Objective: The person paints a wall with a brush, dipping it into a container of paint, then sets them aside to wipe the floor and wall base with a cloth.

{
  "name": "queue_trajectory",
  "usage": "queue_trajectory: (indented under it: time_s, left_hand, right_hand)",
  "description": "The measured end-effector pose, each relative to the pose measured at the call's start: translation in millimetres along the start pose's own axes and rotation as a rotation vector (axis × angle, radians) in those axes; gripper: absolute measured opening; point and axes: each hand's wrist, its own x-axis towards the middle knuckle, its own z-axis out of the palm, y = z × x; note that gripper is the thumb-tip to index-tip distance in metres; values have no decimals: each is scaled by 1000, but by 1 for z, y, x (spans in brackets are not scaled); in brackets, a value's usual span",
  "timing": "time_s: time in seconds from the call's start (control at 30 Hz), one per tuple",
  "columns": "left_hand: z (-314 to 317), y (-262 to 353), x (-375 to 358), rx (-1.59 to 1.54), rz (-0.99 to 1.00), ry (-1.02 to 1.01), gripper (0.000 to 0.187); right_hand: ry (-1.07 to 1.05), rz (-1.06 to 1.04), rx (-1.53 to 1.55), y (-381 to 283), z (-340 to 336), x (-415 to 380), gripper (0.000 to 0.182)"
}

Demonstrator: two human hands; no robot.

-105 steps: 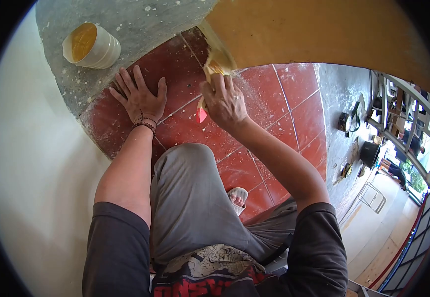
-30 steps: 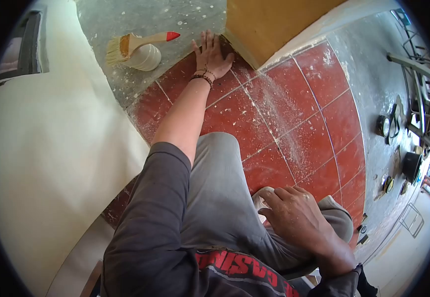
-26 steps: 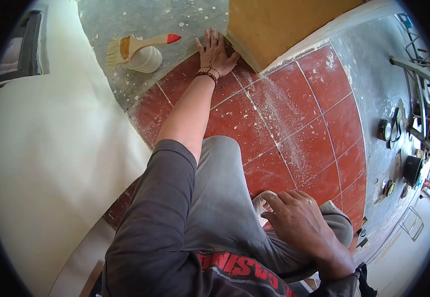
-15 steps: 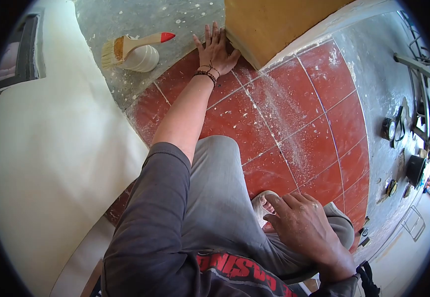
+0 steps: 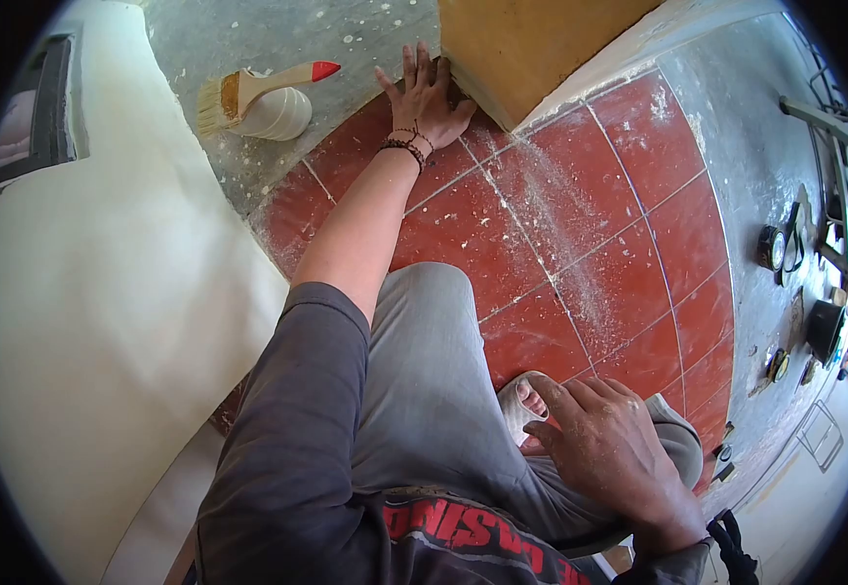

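My left hand (image 5: 426, 105) rests with fingers spread at the far edge of the red tiled floor (image 5: 463, 229), beside the lower corner of a tan wall block (image 5: 531, 49). Dark beaded bracelets circle its wrist. To its left, a paintbrush (image 5: 234, 100) with a red-tipped handle lies across a round pale container (image 5: 282, 114). My right hand (image 5: 607, 447) is above my right knee, back up, its fingers bent and slightly apart, with nothing visible in it. White dust is scattered over the tiles.
A white wall (image 5: 112, 253) fills the left side. On the grey floor (image 5: 726, 107) at the right are a roll of tape (image 5: 771, 248), a black bucket (image 5: 824, 330) and metal frames (image 5: 838, 175). My sandaled foot (image 5: 523, 405) is on the tiles.
The view has shifted slightly. My right hand has moved a little, its fingers still bent; my left hand stays at the same spot beside the block.
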Motion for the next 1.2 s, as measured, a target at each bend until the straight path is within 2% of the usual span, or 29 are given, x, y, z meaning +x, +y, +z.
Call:
queue_trajectory:
  time_s: [0.23, 1.2]
  left_hand:
    - [1, 0, -9, 1, 13, -36, 85]
    - [0, 30, -43, -85, 39, -47, 76]
  right_hand:
    - [-87, 9, -13, -3, -8, 2, 43]
    - [-69, 24, 13, -9, -10, -2, 54]
